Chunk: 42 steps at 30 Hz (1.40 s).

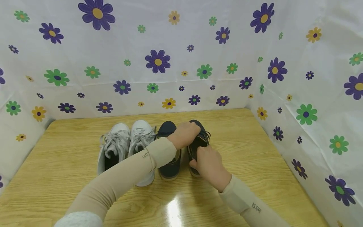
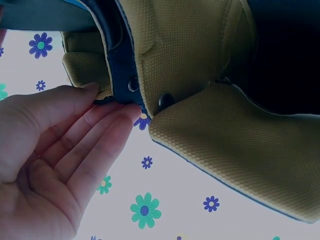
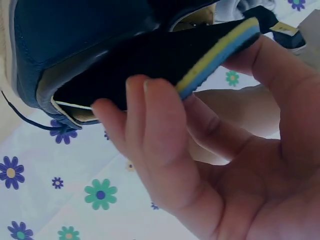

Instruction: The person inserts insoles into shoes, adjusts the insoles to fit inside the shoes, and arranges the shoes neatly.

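Observation:
Two dark navy lace-up shoes with tan lining stand side by side on the wooden table. Over the front of the right-hand shoe (image 1: 195, 123) lies my left hand (image 1: 184, 134). In the left wrist view, its thumb and fingers pinch the tongue (image 2: 85, 70) and lace flap by the eyelets. At the same shoe's heel, my right hand (image 1: 210, 164) grips an insole (image 3: 215, 57) with a black top and yellow and blue layers along its edge. The insole's far part reaches into the shoe opening. The other navy shoe (image 1: 170, 171) stands just left, partly behind my left hand.
Two white lace-up sneakers (image 1: 119, 134) stand left of the navy pair, partly covered by my left sleeve (image 1: 127, 173). The wooden table (image 1: 249, 148) meets a white flower-printed cloth (image 1: 181, 37) at the back and sides.

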{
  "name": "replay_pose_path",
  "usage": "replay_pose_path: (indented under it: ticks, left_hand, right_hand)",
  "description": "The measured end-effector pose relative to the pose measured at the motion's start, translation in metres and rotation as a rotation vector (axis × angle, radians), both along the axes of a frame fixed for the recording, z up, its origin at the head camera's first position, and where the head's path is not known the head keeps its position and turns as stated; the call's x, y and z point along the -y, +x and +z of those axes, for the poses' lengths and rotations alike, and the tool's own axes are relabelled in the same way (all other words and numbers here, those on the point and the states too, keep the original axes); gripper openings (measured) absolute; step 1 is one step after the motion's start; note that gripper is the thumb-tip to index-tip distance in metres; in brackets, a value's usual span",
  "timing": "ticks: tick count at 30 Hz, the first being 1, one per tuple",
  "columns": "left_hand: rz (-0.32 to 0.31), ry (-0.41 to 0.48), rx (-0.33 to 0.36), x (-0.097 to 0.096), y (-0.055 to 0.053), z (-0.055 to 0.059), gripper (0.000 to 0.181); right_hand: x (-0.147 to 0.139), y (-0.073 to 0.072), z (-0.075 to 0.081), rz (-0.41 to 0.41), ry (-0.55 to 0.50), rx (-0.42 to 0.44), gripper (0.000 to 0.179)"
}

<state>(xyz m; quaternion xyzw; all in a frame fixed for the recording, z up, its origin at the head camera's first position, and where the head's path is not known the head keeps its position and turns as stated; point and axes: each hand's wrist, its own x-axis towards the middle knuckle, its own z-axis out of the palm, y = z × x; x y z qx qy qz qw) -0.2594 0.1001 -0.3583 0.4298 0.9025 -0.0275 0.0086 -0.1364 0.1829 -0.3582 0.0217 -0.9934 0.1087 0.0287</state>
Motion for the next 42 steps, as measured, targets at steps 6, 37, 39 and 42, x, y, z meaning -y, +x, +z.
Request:
replay_pose_path:
  ticks: [6, 37, 39, 42]
  left_hand:
    - [-0.004, 0.016, -0.006, -0.001, -0.002, -0.003, 0.019]
    - [0.010, 0.019, 0.022, 0.001, 0.000, -0.001, 0.018]
    - [0.015, 0.016, 0.023, 0.001, 0.000, 0.000, 0.018]
    - [0.018, 0.005, 0.021, 0.001, 0.000, 0.000, 0.017]
  right_hand:
    - [-0.006, -0.011, -0.005, 0.019, -0.050, -0.032, 0.035]
    - [-0.015, -0.038, -0.049, 0.118, -0.177, -0.217, 0.044]
    - [-0.015, -0.037, -0.049, 0.112, -0.180, -0.198, 0.040]
    - [-0.015, -0.036, -0.048, 0.110, -0.164, -0.144, 0.038]
